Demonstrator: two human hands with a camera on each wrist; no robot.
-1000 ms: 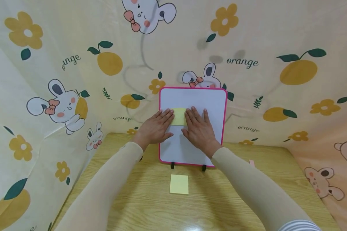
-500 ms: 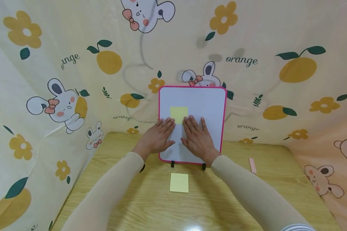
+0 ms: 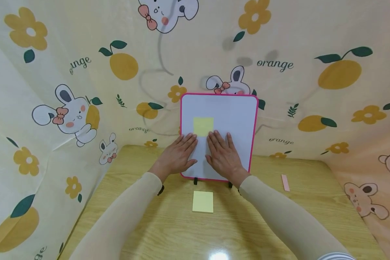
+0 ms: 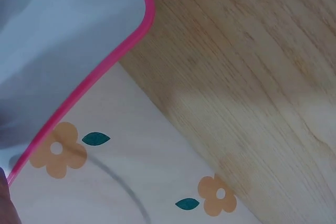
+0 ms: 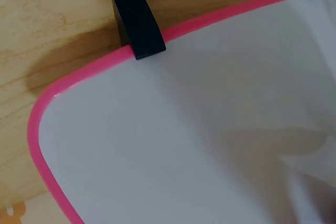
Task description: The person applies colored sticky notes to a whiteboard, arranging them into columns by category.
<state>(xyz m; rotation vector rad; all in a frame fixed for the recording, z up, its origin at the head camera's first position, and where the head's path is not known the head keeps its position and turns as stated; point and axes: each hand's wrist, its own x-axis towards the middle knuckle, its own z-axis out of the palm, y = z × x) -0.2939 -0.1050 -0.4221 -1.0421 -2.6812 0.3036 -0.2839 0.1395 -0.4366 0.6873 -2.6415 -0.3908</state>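
Note:
A white board [image 3: 234, 112] with a pink rim stands upright on black feet [image 5: 139, 24]. On its upper left part sits a yellow sticky note [image 3: 203, 126]. My left hand [image 3: 177, 153] lies with straight fingers over the board's left side, fingertips just below the note's lower left corner. My right hand [image 3: 224, 153] has its fingers straight too, tips at the note's lower right corner, thumb out to the side. Neither hand grips anything. The left wrist view catches only a bit of a finger [image 4: 6, 203] at its edge.
A pad of yellow sticky notes [image 3: 203, 202] lies on the wooden table [image 3: 169, 231] in front of the board. To the right lies a pink strip [image 3: 285, 182]. A patterned cloth [image 3: 198, 47] hangs behind and along both sides.
Both hands have slid down the board from beside the yellow note to its lower edge, uncovering it. The note stays in place on the board. The head view has shifted slightly.

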